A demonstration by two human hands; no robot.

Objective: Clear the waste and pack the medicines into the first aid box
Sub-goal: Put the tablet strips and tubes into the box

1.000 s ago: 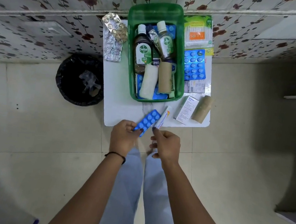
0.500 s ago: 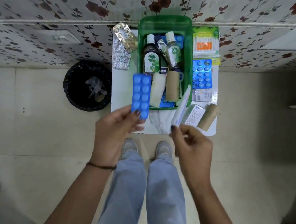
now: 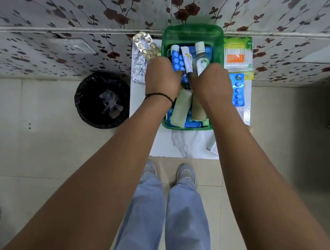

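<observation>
Both hands were inside the green box. Left hand fingers clamped 1 blue blister strip; right hand fingers pinched 1 white tube. 1 clear bottle stood just beyond the right fingers.

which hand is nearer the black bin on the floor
Left. The left hand is over the left side of the green box, on the side where the black bin stands. The right hand is over the box's right side, farther off.
</observation>
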